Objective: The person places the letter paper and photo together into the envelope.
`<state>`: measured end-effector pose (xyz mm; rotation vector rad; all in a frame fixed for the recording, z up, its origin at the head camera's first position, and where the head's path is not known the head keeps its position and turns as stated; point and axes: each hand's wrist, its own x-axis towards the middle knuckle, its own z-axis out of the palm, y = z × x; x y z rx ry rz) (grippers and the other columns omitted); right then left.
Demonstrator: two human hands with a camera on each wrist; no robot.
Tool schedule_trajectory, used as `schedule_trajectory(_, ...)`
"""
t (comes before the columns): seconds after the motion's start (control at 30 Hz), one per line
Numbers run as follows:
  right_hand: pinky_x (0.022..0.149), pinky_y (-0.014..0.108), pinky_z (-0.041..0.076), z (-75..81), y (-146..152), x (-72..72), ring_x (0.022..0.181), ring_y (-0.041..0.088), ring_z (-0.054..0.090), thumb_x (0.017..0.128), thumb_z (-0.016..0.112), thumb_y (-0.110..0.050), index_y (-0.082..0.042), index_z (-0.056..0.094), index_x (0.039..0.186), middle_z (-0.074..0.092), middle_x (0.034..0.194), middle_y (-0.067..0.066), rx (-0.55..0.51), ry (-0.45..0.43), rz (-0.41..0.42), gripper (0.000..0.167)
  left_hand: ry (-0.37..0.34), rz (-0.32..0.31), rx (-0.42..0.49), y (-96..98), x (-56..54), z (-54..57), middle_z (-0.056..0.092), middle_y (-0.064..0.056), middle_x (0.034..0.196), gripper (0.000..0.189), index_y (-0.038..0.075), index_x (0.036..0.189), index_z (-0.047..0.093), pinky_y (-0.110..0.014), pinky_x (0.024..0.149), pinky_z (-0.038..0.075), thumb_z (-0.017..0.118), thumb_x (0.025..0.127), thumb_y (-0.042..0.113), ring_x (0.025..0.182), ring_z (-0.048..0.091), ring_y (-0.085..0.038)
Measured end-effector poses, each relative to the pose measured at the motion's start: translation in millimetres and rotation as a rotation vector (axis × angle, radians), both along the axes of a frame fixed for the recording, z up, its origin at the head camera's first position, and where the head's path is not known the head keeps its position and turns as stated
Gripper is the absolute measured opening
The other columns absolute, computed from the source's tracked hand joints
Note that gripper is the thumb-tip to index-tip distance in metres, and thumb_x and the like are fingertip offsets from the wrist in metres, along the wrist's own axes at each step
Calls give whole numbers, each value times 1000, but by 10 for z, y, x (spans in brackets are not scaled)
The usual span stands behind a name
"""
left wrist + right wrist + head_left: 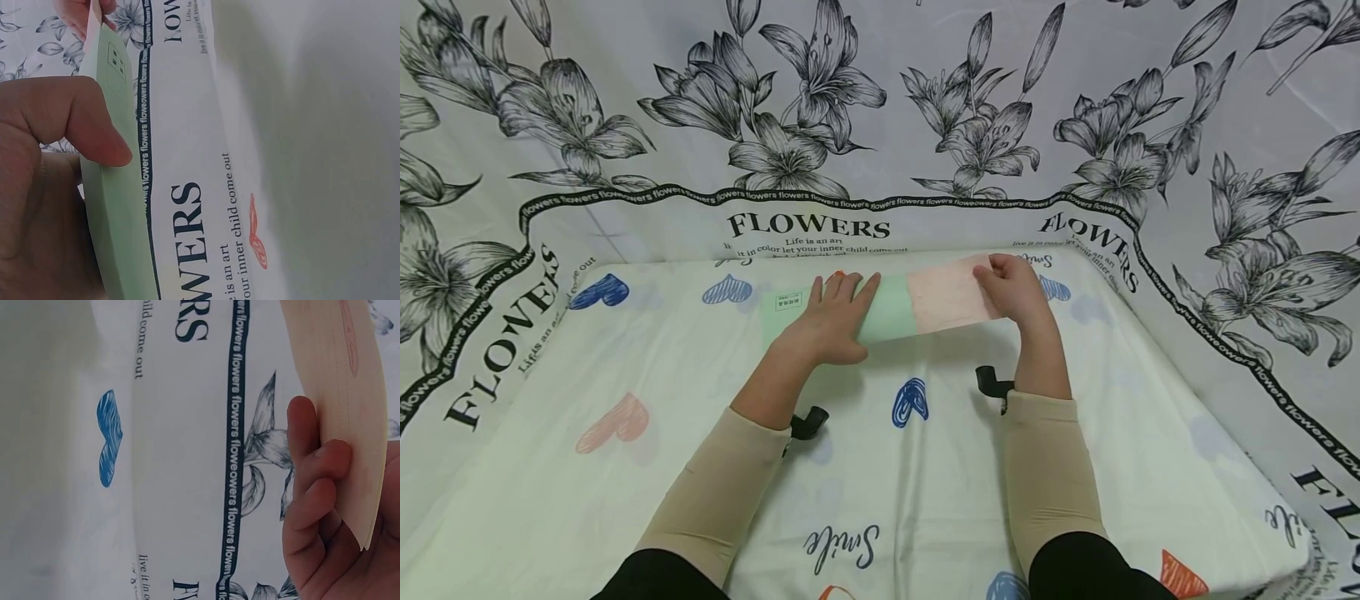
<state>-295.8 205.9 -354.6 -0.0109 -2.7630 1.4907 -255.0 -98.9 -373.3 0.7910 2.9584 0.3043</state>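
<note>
A long strip of paper [886, 310], pale green on the left and pink on the right, is held slightly above the cloth. My left hand [829, 323] lies across the green part with its fingers spread on top. In the left wrist view its thumb [103, 134] presses the underside, so the paper is gripped between thumb and fingers. My right hand [1017, 287] pinches the far right end of the pink part. Curled fingers [319, 487] rest under that end in the right wrist view, where the paper's [350, 425] corner looks layered.
A pale cloth [677, 492] printed with hearts and "Smile" covers the surface. Behind and along the sides hangs white fabric [895, 167] with black line-drawn flowers and lettering. Black camera mounts [808, 423] stick out at both wrists.
</note>
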Motion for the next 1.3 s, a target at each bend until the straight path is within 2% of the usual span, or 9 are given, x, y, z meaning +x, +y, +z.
schedule_trajectory(0.27, 68, 27, 55, 5, -84, 14, 78, 17, 65, 106, 57, -29, 1, 61, 137, 69, 106, 17, 6, 31, 52, 44, -11, 1, 17, -6, 2, 4, 15, -18, 164, 113, 13, 166, 5, -63, 121, -2, 73, 77, 24, 153, 8, -40)
schedule_trajectory(0.37, 70, 29, 55, 3, -73, 16, 81, 18, 65, 105, 58, -32, -3, 59, 140, 69, 110, 16, 3, 12, 89, 46, -9, -1, 15, -5, 7, 10, 15, -18, 164, 113, 12, 166, 5, -63, 121, -1, 73, 77, 24, 152, 9, -40)
schedule_trajectory(0.5, 79, 37, 56, 2, -9, 28, 92, 24, 68, 100, 67, -29, -10, 49, 149, 66, 123, 16, -58, -58, 132, 56, -11, -8, 18, -3, 18, 18, 15, -18, 163, 113, 12, 166, 6, -63, 121, -1, 74, 77, 24, 152, 10, -40)
schedule_trajectory(0.6, 86, 40, 54, 0, 39, 28, 98, 27, 67, 97, 71, -23, -11, 46, 151, 64, 127, 17, -97, -84, 111, 61, -13, -11, 24, -3, 24, 17, 16, -18, 163, 112, 12, 166, 6, -63, 121, -1, 73, 77, 23, 152, 10, -39)
schedule_trajectory(0.77, 89, 39, 53, 3, 38, 20, 98, 26, 66, 97, 70, -17, -7, 48, 149, 63, 129, 17, -124, -63, 44, 58, -10, -5, 28, 0, 16, 6, 17, -18, 163, 112, 12, 166, 5, -63, 121, 0, 72, 77, 24, 152, 11, -39)
schedule_trajectory(1.1, 84, 33, 54, 18, -79, 12, 96, 24, 65, 99, 67, -11, 0, 53, 143, 62, 128, 18, -151, 3, -5, 47, -24, -3, 32, 1, 10, 9, 13, -20, 164, 115, 13, 166, 2, -62, 121, 1, 73, 77, 28, 153, 7, -40)
schedule_trajectory(1.3, 84, 32, 56, 23, -161, 7, 99, 26, 65, 99, 67, -12, 0, 51, 145, 61, 129, 18, -160, -19, -6, 50, -26, -6, 30, -3, 6, 6, 12, -20, 164, 116, 13, 166, 1, -62, 121, 0, 74, 78, 32, 153, 7, -40)
